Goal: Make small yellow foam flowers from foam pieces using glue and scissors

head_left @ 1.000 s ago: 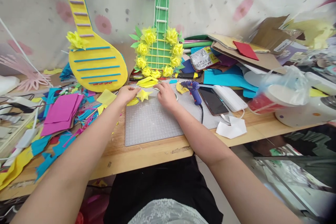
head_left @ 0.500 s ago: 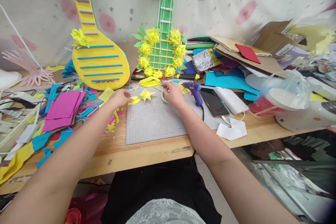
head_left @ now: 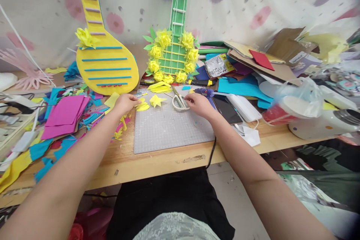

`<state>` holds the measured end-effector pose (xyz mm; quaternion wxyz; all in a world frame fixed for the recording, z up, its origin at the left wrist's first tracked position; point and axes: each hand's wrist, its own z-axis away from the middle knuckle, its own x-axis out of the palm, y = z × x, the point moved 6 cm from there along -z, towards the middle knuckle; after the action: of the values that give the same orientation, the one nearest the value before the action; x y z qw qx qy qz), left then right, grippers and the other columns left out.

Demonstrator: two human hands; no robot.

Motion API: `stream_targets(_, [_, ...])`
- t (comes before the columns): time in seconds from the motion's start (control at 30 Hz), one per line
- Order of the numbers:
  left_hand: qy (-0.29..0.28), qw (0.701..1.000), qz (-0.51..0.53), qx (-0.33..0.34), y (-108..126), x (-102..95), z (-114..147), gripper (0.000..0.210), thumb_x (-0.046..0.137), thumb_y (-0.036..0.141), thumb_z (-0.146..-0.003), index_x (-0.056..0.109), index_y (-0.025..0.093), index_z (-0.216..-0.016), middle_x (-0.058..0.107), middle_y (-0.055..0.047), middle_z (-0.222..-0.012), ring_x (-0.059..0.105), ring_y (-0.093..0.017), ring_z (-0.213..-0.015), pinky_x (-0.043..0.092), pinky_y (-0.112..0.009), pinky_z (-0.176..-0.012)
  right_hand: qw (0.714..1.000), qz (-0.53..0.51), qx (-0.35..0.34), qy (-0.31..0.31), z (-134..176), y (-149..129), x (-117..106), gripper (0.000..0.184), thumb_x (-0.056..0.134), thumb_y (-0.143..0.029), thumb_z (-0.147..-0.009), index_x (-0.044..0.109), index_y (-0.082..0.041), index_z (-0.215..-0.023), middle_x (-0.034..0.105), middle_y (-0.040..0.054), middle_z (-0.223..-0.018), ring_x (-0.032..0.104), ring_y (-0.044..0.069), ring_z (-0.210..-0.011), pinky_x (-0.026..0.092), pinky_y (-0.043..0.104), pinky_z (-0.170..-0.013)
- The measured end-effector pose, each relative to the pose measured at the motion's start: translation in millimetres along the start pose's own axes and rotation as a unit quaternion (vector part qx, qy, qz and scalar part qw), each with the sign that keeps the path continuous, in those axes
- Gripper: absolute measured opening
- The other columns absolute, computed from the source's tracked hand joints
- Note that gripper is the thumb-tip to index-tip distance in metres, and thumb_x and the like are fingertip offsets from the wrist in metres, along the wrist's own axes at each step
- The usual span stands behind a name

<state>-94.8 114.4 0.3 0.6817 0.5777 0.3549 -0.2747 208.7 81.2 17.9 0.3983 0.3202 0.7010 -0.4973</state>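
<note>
My left hand [head_left: 126,104] is at the left edge of the grey cutting mat, its fingertips pinched at the yellow paper petals [head_left: 142,105]. Right of these lies a yellow paper flower [head_left: 156,100]. My right hand [head_left: 200,105] is over the mat's right part, fingers loosely curled and apart, just right of the scissors [head_left: 180,103] with pale handles. No object shows in its fingers. Behind that hand lies a purple glue gun [head_left: 205,92], its handle hidden. Folded yellow strips [head_left: 159,87] lie at the back of the mat [head_left: 168,131].
A yellow paper instrument [head_left: 108,67] and a green one [head_left: 177,45] ringed with yellow flowers stand behind. Coloured scraps and magenta sheets [head_left: 66,114] crowd the left. A phone [head_left: 226,108], a white power bank [head_left: 244,107] and a bagged cup [head_left: 292,105] are on the right.
My right hand has shifted right, off the scissors, which now show with their handles on the mat. The petals by my left hand look more spread. The glue gun's handle is now covered.
</note>
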Motion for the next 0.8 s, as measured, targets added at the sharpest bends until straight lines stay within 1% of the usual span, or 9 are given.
stream_targets(0.13, [0.0,1.0,-0.007,-0.005,2.3,-2.7,1.7,0.019,0.07,0.039,-0.06,0.067,0.02,-0.062,0.063,0.0,-0.059,0.052,-0.014,-0.056,0.033,-0.026,-0.051,1.0,-0.006,0.02,-0.017,13.5,9.6,-10.7,0.023,0.047,-0.02,-0.08,0.067,-0.017,-0.09,0.069,0.0061,-0.091,0.059,0.016,-0.079,0.04,0.027,-0.07])
stream_targets(0.23, [-0.008,1.0,-0.014,0.001,1.4,-2.9,-0.1,0.017,0.069,0.038,-0.062,0.069,0.021,-0.062,0.063,0.001,-0.058,0.054,-0.015,-0.056,0.034,-0.026,-0.051,0.998,-0.033,0.04,-0.022,23.2,20.1,-16.9,0.021,0.048,-0.024,-0.08,0.067,-0.019,-0.089,0.069,0.0045,-0.087,0.059,0.016,-0.076,0.04,0.026,-0.068])
stream_targets(0.33, [-0.01,1.0,-0.013,0.024,0.0,-1.0,-3.1,0.017,0.066,0.037,-0.065,0.07,0.022,-0.064,0.068,0.0,-0.065,0.058,-0.017,-0.062,0.037,-0.026,-0.054,0.993,-0.077,0.081,-0.025,32.8,37.2,-20.3,0.022,0.049,-0.03,-0.08,0.066,-0.02,-0.089,0.068,0.0019,-0.076,0.058,0.014,-0.068,0.039,0.025,-0.063])
stream_targets(0.4, [-0.01,0.999,-0.011,0.042,0.1,0.9,-4.3,0.017,0.065,0.037,-0.067,0.071,0.022,-0.067,0.07,-0.001,-0.072,0.06,-0.019,-0.068,0.039,-0.026,-0.057,0.989,-0.102,0.109,-0.023,38.8,49.0,-23.6,0.023,0.049,-0.036,-0.08,0.065,-0.02,-0.085,0.065,0.0009,-0.068,0.054,0.013,-0.06,0.038,0.025,-0.058])
stream_targets(0.5, [-0.004,0.998,-0.008,0.064,2.4,1.8,-3.5,0.016,0.063,0.036,-0.068,0.072,0.023,-0.07,0.072,-0.003,-0.078,0.062,-0.02,-0.074,0.041,-0.026,-0.061,0.984,-0.084,0.157,0.001,46.3,63.9,-34.3,0.031,0.051,-0.047,-0.078,0.059,-0.019,-0.068,0.06,0.0011,-0.059,0.049,0.012,-0.053,0.034,0.026,-0.052])
stream_targets(0.6, [-0.006,0.998,-0.008,0.064,3.9,1.9,-1.0,0.016,0.064,0.036,-0.066,0.07,0.022,-0.072,0.071,-0.003,-0.076,0.062,-0.019,-0.071,0.041,-0.025,-0.06,0.976,-0.031,0.21,0.042,49.9,75.2,-46.5,0.037,0.055,-0.053,-0.074,0.052,-0.02,-0.06,0.057,0.0015,-0.058,0.047,0.013,-0.053,0.031,0.026,-0.052])
stream_targets(0.7, [-0.004,0.998,-0.016,0.057,2.9,0.8,0.8,0.016,0.065,0.036,-0.065,0.066,0.02,-0.07,0.067,-0.002,-0.07,0.058,-0.016,-0.063,0.038,-0.025,-0.055,0.965,0.004,0.252,0.067,47.1,85.9,-48.2,0.039,0.057,-0.058,-0.072,0.051,-0.02,-0.062,0.057,0.0024,-0.058,0.048,0.015,-0.054,0.031,0.027,-0.053])
stream_targets(0.77, [-0.002,0.998,-0.023,0.062,2.2,0.0,1.4,0.015,0.062,0.035,-0.066,0.063,0.02,-0.067,0.065,-0.001,-0.067,0.056,-0.015,-0.06,0.036,-0.025,-0.054,0.963,0.01,0.256,0.085,41.3,91.3,-44.7,0.04,0.058,-0.059,-0.071,0.055,-0.019,-0.068,0.058,0.0037,-0.062,0.05,0.016,-0.057,0.034,0.028,-0.054])
stream_targets(0.8, [-0.001,0.998,-0.027,0.065,1.9,-0.7,1.7,0.014,0.061,0.034,-0.067,0.062,0.02,-0.066,0.065,-0.001,-0.067,0.056,-0.015,-0.06,0.036,-0.025,-0.054,0.964,0.008,0.247,0.094,37.6,92.5,-42.5,0.041,0.059,-0.059,-0.07,0.057,-0.018,-0.074,0.06,0.0046,-0.066,0.052,0.016,-0.059,0.035,0.027,-0.056])
